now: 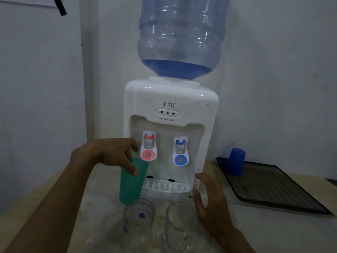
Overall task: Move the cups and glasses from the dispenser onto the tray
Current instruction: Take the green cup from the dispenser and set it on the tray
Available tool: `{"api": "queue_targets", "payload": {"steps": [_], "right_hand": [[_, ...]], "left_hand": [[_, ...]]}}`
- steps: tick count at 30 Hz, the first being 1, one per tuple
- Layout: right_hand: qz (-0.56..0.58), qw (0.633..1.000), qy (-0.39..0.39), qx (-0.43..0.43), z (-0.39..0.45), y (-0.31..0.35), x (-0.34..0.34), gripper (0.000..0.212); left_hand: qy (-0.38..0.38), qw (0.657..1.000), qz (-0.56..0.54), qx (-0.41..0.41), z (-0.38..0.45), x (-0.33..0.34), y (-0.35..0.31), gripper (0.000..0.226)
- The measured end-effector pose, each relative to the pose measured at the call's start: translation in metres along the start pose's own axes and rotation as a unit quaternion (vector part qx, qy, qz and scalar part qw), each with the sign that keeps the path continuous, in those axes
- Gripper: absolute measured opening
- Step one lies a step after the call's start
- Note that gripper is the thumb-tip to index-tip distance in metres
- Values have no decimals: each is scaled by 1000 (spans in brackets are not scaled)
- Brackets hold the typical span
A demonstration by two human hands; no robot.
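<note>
My left hand (116,156) grips the rim of a green plastic cup (131,185), held upright just left of the white water dispenser (170,99) and its drip grille. Two clear glasses stand in front of the dispenser: one with purple print (138,221) under the green cup, a plain one (179,225) to its right. My right hand (209,203) is open, fingers spread, beside the plain glass, not touching it. A blue cup (235,162) stands upside down on the dark tray's (284,194) far left corner, at the right.
A large blue-tinted water bottle (180,37) sits on top of the dispenser. Red (148,147) and blue (180,152) taps hang above the drip grille (166,187). The wall stands close behind. The tabletop (60,194) is pale wood with a worn light patch.
</note>
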State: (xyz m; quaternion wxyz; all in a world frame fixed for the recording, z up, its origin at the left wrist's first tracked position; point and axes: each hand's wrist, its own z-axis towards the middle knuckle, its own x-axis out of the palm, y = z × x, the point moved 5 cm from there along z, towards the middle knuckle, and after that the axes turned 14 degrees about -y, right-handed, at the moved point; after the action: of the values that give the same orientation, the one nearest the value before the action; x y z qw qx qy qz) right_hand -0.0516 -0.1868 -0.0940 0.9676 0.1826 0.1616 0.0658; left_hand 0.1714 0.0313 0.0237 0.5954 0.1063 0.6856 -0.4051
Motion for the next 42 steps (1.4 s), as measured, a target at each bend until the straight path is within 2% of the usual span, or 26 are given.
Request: {"api": "queue_targets", "payload": {"steps": [4, 6, 7, 10, 13, 17, 24, 31, 34, 36, 42], "right_hand": [[1, 1000, 1, 2, -1, -1, 0, 41], [2, 1000, 1, 2, 0, 0, 0, 41], [2, 1000, 2, 1, 0, 1, 0, 41], [5, 1000, 5, 1, 0, 1, 1, 41], [3, 1000, 5, 4, 0, 2, -1, 42], [6, 1000, 0, -4, 2, 5, -3, 40], [1, 999, -31, -13, 6, 4, -9, 38], [45, 996, -80, -18, 15, 14, -24, 60], [68, 995, -78, -15, 16, 16, -26, 87], [80, 994, -76, -11, 18, 22, -28, 97], [122, 985, -119, 25, 24, 40, -37, 94]], "left_hand": [[1, 1000, 23, -18, -6, -10, 10, 89], [-7, 999, 28, -21, -10, -17, 12, 95], [-18, 999, 31, -23, -12, -22, 13, 97], [-67, 997, 25, -22, -20, -39, 12, 81], [-108, 994, 9, -8, -35, -58, 4, 88], [-167, 985, -23, 37, -60, -79, -16, 71], [-226, 960, -87, 138, -83, -86, -65, 75], [-238, 938, -117, 222, -72, -54, -107, 85], [-241, 931, -129, 241, -64, -35, -118, 90], [-250, 925, -138, 252, -61, -23, -126, 87], [-254, 914, -133, 287, -57, 9, -148, 78]]}}
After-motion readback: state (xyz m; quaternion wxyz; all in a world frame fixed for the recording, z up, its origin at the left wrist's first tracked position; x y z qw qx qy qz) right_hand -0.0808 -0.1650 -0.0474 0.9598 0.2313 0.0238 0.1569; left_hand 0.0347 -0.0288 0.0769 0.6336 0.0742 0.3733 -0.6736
